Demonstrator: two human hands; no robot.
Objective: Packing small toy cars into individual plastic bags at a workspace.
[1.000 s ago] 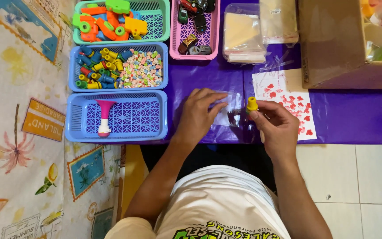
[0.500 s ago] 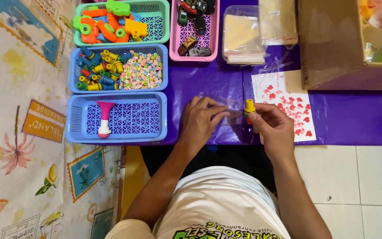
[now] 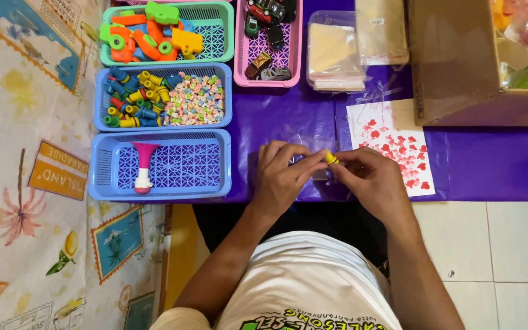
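Both hands, left (image 3: 285, 177) and right (image 3: 371, 180), pinch a small yellow piece (image 3: 331, 158), perhaps over a clear bag (image 3: 313, 153). Hold the bag's mouth open and feed the piece straight in.

Left hand (image 3: 285, 174) drawn in from the clear bag's far side to meet right hand (image 3: 371, 180); small yellow piece (image 3: 331, 158) lowered, now pinched between both hands' fingertips.

Between your fingers you pinch a small yellow piece (image 3: 331, 158) of smooth, glossy plastic, over a thin clear plastic bag (image 3: 313, 160). The purple table cover (image 3: 484, 162) beneath has a shiny, slightly creased sheen. The blue basket (image 3: 161, 165) is lattice-moulded plastic; the box (image 3: 453, 61) is matt brown cardboard.
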